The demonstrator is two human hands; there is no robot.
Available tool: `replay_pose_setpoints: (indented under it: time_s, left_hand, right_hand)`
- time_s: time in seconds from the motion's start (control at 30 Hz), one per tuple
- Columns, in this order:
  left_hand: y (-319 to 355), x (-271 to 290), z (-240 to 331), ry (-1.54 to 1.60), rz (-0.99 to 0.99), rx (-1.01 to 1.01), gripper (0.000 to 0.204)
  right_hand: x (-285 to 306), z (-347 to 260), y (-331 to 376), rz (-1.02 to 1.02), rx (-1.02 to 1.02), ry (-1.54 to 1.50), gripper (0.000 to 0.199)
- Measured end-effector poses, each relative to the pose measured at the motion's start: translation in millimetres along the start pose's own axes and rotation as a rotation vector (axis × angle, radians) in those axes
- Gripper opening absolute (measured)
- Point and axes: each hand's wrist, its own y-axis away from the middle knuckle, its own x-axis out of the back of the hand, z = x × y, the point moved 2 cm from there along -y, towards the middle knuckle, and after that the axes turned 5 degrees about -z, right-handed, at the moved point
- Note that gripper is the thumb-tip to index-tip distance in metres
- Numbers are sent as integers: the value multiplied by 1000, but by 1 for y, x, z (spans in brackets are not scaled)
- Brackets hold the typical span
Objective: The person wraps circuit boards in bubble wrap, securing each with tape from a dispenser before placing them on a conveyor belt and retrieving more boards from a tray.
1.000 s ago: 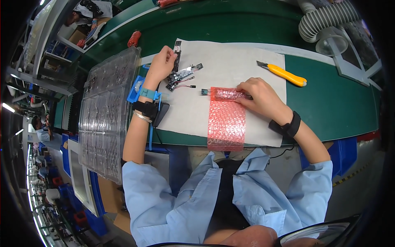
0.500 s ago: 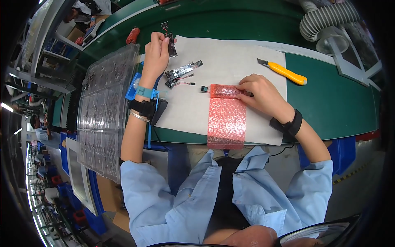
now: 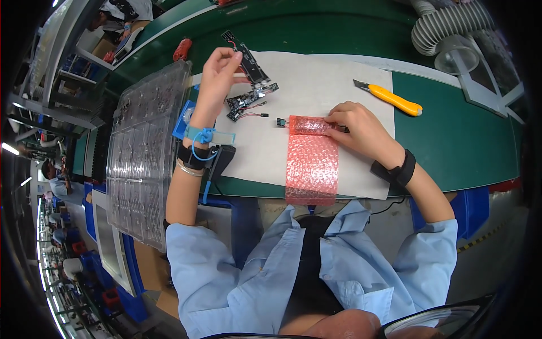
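Note:
My left hand (image 3: 217, 79) pinches a long black circuit board (image 3: 253, 65) with red wires at its edge. The board tilts above the far left part of a white sheet (image 3: 265, 150). Just below it lie more circuit boards (image 3: 241, 103) with thin wires and small plugs. On the right, my right hand (image 3: 361, 129) grips the rolled end of a pink bubble wrap strip (image 3: 312, 161). Inside that roll is something dark, with a small connector board (image 3: 281, 122) poking out on the left. The strip's flat part runs toward me over the table's near edge.
A yellow utility knife (image 3: 398, 103) lies at the sheet's right edge. Clear plastic trays (image 3: 141, 152) stand along the left, near my forearm. A grey flexible duct (image 3: 451, 28) hangs at the far right. A red bundle (image 3: 182, 49) sits beyond the trays.
My left hand has turned, and the circuit board in it has swung over to the right, tilting more. My right hand and the bubble wrap have stayed put.

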Motion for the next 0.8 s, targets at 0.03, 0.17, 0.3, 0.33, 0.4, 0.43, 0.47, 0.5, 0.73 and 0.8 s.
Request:
replay_pose_setpoints:
  time_s: [0.03, 0.17, 0.3, 0.33, 0.4, 0.43, 0.47, 0.5, 0.73, 0.8]
  left_hand:
    - [5, -6, 3, 36, -7, 37, 29]
    - [21, -32, 2, 118, -55, 130, 36]
    - [31, -54, -3, 91, -166, 175, 39]
    - [33, -58, -5, 47, -207, 184, 39]
    - [37, -64, -6, 0, -249, 192, 38]
    - [40, -66, -7, 13, -239, 214, 36]
    - [42, -68, -8, 26, -229, 237, 33]
    - [43, -69, -10, 38, -219, 259, 31]
    - [48, -52, -37, -50, -500, 119, 25]
    - [48, -48, -37, -134, -542, 39, 25]
  right_hand:
    - [0, 0, 0, 2, 3, 0, 22]
    - [-1, -1, -1, 9, 18, -4, 22]
    - [-1, 1, -2, 9, 26, -7, 20]
    - [-1, 1, -2, 9, 29, -8, 20]
    - [-2, 1, -2, 13, 31, -7, 19]
    - [-3, 2, -2, 17, 31, -6, 19]
    - [-4, 2, -2, 22, 31, -5, 19]
    - [-4, 2, -1, 26, 29, -6, 19]
    - [-3, 1, -1, 28, 23, -5, 20]
    - [-2, 1, -1, 29, 22, -8, 20]
